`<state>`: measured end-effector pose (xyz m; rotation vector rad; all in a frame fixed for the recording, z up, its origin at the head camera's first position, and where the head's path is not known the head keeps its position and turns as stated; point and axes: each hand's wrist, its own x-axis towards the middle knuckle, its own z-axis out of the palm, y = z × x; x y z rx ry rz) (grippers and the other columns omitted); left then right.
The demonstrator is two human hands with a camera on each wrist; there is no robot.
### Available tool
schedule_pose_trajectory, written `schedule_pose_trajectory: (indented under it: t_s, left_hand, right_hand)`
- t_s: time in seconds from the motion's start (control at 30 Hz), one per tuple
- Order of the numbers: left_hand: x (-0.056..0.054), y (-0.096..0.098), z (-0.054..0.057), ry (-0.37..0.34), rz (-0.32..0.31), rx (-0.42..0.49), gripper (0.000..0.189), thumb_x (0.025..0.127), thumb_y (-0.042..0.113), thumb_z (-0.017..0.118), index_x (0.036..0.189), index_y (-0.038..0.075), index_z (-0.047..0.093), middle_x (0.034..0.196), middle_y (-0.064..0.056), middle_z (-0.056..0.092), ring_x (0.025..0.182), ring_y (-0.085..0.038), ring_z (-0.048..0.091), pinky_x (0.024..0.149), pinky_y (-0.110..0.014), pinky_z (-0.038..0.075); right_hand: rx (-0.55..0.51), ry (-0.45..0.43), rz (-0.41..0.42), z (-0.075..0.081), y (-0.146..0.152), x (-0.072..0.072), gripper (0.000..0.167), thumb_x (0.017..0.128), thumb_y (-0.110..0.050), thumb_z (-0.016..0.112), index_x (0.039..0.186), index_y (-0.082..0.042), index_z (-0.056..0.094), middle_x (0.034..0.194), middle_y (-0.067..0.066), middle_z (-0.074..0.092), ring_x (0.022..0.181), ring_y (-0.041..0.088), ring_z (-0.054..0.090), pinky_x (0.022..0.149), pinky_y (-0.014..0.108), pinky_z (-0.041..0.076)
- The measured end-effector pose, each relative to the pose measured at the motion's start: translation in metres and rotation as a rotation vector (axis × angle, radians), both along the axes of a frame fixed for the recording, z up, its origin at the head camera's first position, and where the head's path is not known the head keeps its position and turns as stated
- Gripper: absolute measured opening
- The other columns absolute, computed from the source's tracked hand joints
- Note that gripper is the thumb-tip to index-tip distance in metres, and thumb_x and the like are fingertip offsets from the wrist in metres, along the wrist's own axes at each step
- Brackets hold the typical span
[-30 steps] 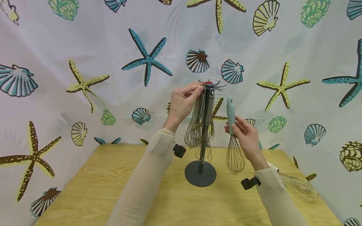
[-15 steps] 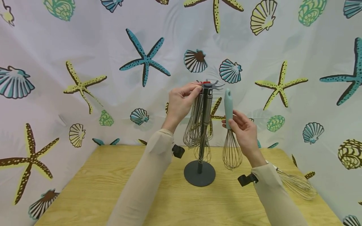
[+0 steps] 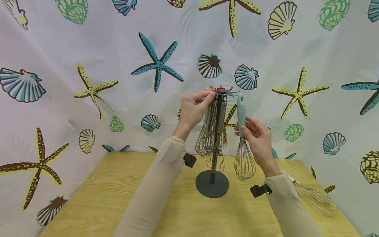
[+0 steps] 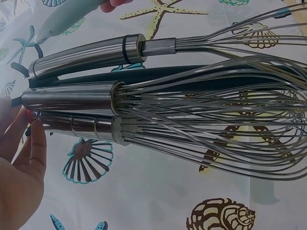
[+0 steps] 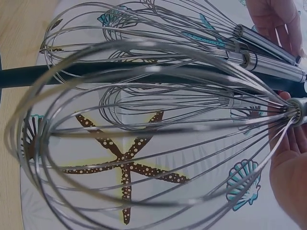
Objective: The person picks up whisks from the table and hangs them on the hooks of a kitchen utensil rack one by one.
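My left hand (image 3: 193, 107) pinches the top of a dark grey utensil stand (image 3: 212, 187) at its left side, among the hooks; the fingertips are partly hidden in the head view. Several steel-handled whisks hang there, including one whisk (image 4: 86, 55) nearest the right side. My right hand (image 3: 259, 141) holds a whisk with a pale blue-green handle (image 3: 241, 113) by the lower handle, between thumb and fingers. This whisk is upright, wires down, above the table. Its holed handle end is close to the stand's right-hand hooks (image 3: 234, 91); whether they touch, I cannot tell.
Another whisk (image 3: 318, 199) lies on the wooden table (image 3: 115, 184) to the right, partly behind my right sleeve. A white curtain (image 3: 112, 42) printed with starfish and shells surrounds the table at the back and sides.
The right hand has raised the pale blue-green whisk a little and brought it left, closer to the stand's hooks. The left hand keeps its place at the stand's top.
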<state>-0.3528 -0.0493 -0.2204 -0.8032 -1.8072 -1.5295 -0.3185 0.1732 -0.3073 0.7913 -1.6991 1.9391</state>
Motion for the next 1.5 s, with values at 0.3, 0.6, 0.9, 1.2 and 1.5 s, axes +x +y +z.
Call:
schedule_pose_trajectory:
  t_s: [0.3, 0.6, 0.9, 1.2, 1.5]
  left_hand:
    - [0.001, 0.001, 0.0, -0.002, -0.023, 0.015, 0.021, 0.095, 0.016, 0.066, 0.107, 0.002, 0.076, 0.119, -0.012, 0.071, 0.125, -0.017, 0.059, 0.094, -0.031, 0.055]
    - [0.023, 0.002, 0.009, -0.015, -0.026, 0.018, 0.021, 0.095, 0.007, 0.063, 0.108, -0.008, 0.073, 0.12, -0.02, 0.068, 0.126, -0.024, 0.059, 0.096, -0.034, 0.054]
    - [0.004, 0.002, 0.002, -0.017, 0.007, 0.012, 0.02, 0.095, 0.014, 0.066, 0.106, 0.001, 0.076, 0.119, -0.012, 0.071, 0.123, -0.016, 0.061, 0.095, -0.033, 0.054]
    - [0.011, 0.003, 0.005, -0.027, 0.018, 0.004, 0.02, 0.095, 0.01, 0.065, 0.107, -0.003, 0.075, 0.12, -0.015, 0.07, 0.126, -0.022, 0.059, 0.099, -0.039, 0.052]
    - [-0.001, 0.001, -0.001, 0.001, 0.005, 0.0, 0.021, 0.095, 0.021, 0.067, 0.105, 0.006, 0.078, 0.118, -0.008, 0.072, 0.124, -0.012, 0.059, 0.097, -0.033, 0.053]
  right_hand:
    - [0.004, 0.003, 0.014, 0.0, 0.003, 0.0, 0.043, 0.096, -0.009, 0.062, 0.138, -0.001, 0.054, 0.115, 0.01, 0.071, 0.097, 0.016, 0.072, 0.084, 0.034, 0.058]
    - [0.002, -0.005, -0.001, 0.006, 0.003, -0.001, 0.044, 0.096, -0.007, 0.061, 0.139, 0.002, 0.053, 0.11, -0.001, 0.073, 0.094, 0.012, 0.073, 0.084, 0.034, 0.059]
    - [0.006, -0.014, 0.025, 0.011, 0.001, -0.002, 0.046, 0.096, -0.008, 0.062, 0.139, 0.001, 0.052, 0.112, -0.001, 0.073, 0.095, 0.016, 0.072, 0.084, 0.035, 0.058]
    - [0.002, -0.039, 0.036, 0.013, 0.0, -0.002, 0.046, 0.096, -0.006, 0.061, 0.14, 0.003, 0.051, 0.108, -0.004, 0.073, 0.092, 0.012, 0.073, 0.084, 0.032, 0.058]
    - [0.013, -0.045, 0.05, 0.013, 0.0, -0.006, 0.046, 0.096, -0.007, 0.062, 0.14, 0.001, 0.052, 0.111, -0.004, 0.072, 0.097, 0.013, 0.072, 0.086, 0.034, 0.058]
